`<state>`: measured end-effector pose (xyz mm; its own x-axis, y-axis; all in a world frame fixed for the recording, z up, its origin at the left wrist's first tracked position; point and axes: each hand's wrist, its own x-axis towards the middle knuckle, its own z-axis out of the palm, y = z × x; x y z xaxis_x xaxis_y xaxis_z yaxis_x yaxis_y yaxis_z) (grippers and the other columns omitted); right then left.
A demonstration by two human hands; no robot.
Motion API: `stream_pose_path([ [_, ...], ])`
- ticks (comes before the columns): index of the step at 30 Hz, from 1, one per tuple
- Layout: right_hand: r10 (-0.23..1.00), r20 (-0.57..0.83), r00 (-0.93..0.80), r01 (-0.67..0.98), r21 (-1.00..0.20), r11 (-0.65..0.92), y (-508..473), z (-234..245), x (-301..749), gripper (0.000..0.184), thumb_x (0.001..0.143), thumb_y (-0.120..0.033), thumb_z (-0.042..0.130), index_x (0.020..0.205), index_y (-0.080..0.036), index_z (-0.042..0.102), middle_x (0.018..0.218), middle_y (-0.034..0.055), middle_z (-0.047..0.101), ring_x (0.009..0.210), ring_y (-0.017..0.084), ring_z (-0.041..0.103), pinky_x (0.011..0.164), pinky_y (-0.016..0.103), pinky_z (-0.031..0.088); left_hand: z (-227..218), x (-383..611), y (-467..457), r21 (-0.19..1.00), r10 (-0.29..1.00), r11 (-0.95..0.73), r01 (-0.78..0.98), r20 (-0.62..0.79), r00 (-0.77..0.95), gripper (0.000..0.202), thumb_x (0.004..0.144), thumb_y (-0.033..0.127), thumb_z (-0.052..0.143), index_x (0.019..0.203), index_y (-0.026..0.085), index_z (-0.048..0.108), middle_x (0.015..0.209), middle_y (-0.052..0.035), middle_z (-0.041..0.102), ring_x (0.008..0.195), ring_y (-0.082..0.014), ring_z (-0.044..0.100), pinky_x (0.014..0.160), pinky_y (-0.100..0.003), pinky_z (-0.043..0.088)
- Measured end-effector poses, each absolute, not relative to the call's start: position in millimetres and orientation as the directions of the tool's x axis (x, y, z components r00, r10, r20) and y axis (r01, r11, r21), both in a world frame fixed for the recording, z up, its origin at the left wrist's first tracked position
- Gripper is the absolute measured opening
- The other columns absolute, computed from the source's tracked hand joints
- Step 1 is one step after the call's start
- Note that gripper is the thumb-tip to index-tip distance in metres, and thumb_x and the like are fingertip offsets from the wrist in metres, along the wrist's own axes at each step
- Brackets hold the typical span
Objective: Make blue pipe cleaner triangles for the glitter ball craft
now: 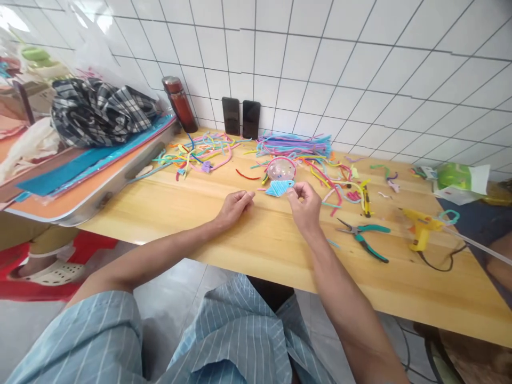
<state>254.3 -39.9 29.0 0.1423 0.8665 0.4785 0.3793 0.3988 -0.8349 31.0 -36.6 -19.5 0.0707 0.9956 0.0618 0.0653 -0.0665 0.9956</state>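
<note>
My right hand (306, 207) pinches the right end of a light blue piece made of pipe cleaners (279, 188), wound in tight rows into a slanted shape. Just behind that piece sits a clear round dish with a pink rim (281, 169), its contents too small to make out. My left hand (236, 207) rests to the left, apart from the blue piece, with its fingers curled closed; anything between thumb and finger is too small to name. A short red pipe cleaner (247, 175) lies on the wooden table (256, 234) beyond it.
Loose pipe cleaners (216, 152) and a purple-blue bundle (296, 145) lie along the wall. Pliers (368, 237), a yellow cutter (365, 198) and a yellow glue gun (422, 226) lie right. Two phones (241, 118) and a red flask (181, 105) stand behind; a tray (66, 212) is left.
</note>
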Motion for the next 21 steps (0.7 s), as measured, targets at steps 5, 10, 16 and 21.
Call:
stream_pose_path([
  [5,0.777,0.627,0.055,0.483,-0.698,0.529,-45.3,18.7,245.4,0.014,0.091,-0.034,0.064,0.08,-0.027,0.059,0.072,-0.0027,0.063,0.067,0.017,0.056,0.069,0.033,0.049,5.6,63.7,-55.3,0.964,0.933,0.178,-0.199,-0.101,0.345,0.061,0.076,0.073,0.089,0.081,0.016,0.069,0.073,0.0019,0.063,0.051,-0.0053,0.044,0.05,-0.023,0.031],
  [10,0.705,0.708,0.039,0.525,-0.615,0.588,-49.9,17.9,243.8,0.013,0.093,-0.026,0.066,0.081,-0.027,0.059,0.073,-0.0024,0.064,0.069,0.018,0.059,0.07,0.033,0.051,20.8,74.4,-55.7,0.829,0.844,0.455,-0.325,-0.285,0.454,0.058,0.061,0.061,0.1,0.076,0.015,0.068,0.063,0.0044,0.059,0.045,-0.0038,0.043,0.047,-0.021,0.027],
  [16,0.772,0.626,0.11,0.518,-0.699,0.493,-49.5,18.9,245.4,0.014,0.091,-0.027,0.066,0.079,-0.026,0.059,0.072,-0.003,0.064,0.067,0.017,0.058,0.069,0.033,0.05,36.0,12.8,-22.0,0.888,0.969,0.246,-0.388,-0.225,0.099,0.03,0.073,0.042,0.084,0.074,0.017,0.068,0.058,0.0048,0.055,0.046,-0.0062,0.043,0.046,-0.021,0.03],
  [21,0.817,0.563,0.123,0.532,-0.733,0.424,-46.4,10.7,246.7,0.014,0.092,-0.028,0.067,0.08,-0.026,0.06,0.072,-0.003,0.063,0.068,0.017,0.058,0.07,0.033,0.05,39.7,-18.4,-4.3,0.996,0.998,0.006,-0.091,0.0,0.061,0.027,0.076,0.041,0.082,0.083,0.016,0.075,0.072,0.0011,0.066,0.056,-0.0069,0.051,0.052,-0.021,0.038],
])
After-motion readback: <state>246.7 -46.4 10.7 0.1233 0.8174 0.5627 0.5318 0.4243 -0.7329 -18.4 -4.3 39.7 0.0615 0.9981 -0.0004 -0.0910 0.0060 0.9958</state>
